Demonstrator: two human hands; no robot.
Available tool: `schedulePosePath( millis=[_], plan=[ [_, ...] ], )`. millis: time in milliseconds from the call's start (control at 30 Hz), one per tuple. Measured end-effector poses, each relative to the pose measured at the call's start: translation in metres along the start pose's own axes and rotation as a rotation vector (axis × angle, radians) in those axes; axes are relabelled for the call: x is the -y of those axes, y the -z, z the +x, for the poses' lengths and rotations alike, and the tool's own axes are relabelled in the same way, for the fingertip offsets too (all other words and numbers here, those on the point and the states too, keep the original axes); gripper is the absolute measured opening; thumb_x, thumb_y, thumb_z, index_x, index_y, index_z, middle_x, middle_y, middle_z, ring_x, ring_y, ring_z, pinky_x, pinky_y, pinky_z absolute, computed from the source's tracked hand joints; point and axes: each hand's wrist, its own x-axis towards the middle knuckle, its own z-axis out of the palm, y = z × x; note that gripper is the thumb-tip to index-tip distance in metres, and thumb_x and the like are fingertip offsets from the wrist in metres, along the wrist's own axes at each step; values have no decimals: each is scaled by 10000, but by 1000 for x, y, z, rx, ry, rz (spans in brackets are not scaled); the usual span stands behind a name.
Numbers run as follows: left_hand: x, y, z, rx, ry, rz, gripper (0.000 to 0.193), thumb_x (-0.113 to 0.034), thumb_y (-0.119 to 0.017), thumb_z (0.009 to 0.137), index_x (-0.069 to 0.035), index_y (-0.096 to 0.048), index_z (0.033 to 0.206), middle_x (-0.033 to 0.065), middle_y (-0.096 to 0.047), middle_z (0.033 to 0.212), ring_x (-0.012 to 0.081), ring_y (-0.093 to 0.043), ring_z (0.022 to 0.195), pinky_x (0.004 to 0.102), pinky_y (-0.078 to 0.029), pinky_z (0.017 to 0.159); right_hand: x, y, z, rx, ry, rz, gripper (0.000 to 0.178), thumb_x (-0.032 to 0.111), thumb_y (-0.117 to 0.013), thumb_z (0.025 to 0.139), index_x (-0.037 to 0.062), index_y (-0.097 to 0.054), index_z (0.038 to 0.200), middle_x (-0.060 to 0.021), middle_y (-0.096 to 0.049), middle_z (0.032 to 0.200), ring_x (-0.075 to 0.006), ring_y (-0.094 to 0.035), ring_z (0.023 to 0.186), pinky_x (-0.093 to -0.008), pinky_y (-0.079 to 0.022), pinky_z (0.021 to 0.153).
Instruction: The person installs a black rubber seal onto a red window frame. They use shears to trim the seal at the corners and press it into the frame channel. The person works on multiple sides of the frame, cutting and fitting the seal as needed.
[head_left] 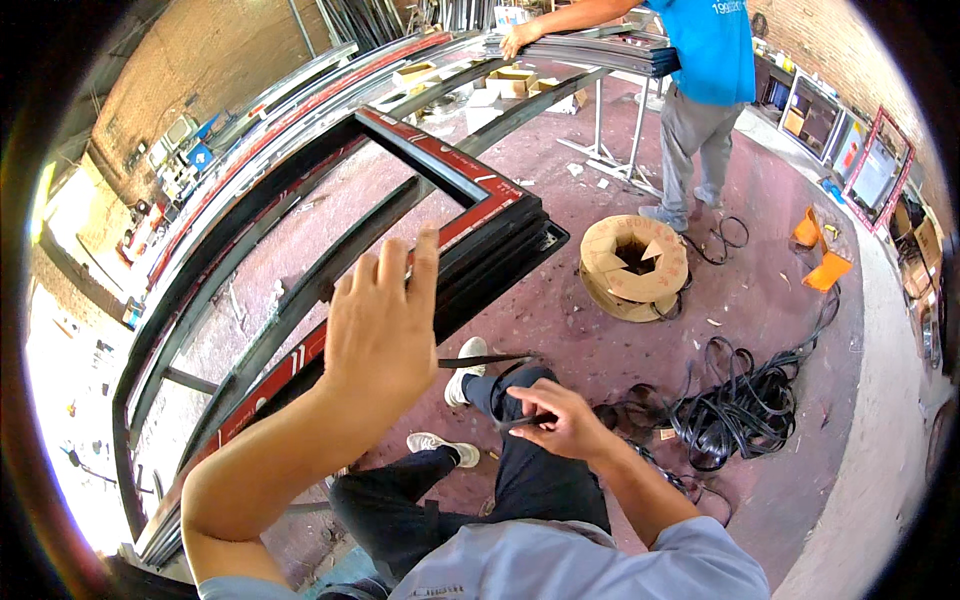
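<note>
My left hand (385, 310) rests on the near side of a dark window frame (465, 195), its fingers stretched out over the edge. Red film with white marks covers the frame's top face. The frame looks stacked on other dark frames and slants away to the left. Over my right thigh, my right hand (560, 420) pinches a flexible black strip (508, 424). That strip loops round by my knee, and a length of it runs left toward my left wrist. Where it goes behind the left hand is hidden.
A tangled heap of black strip (735, 405) lies on the floor to the right. Beyond my knees stands a cardboard reel (635, 260). Orange pieces (828, 270) lie farther right. A person in a blue shirt (710, 50) touches stacked dark profiles (600, 52) at the back.
</note>
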Motion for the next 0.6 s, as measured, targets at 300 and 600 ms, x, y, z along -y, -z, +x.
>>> schedulePosePath(
  millis=[300, 600],
  plan=[
    [56, 53, -82, 61, 289, -283, 783, 18, -567, 728, 12, -379, 1488, 224, -590, 1081, 407, -625, 981, 500, -512, 898, 53, 66, 5, -593, 309, 314, 334, 220, -722, 955, 0, -653, 1196, -40, -573, 841, -110, -501, 618, -261, -421, 539],
    [103, 98, -157, 160, 706, -1288, 511, -49, -539, 856, 25, -469, 1357, 48, -538, 846, 86, -521, 594, 234, -482, 567, 112, 30, 7, -398, 193, 314, 252, 161, -661, 1006, -13, -652, 1188, -3, -586, 784, -52, -496, 646, -218, -411, 567]
  ],
)
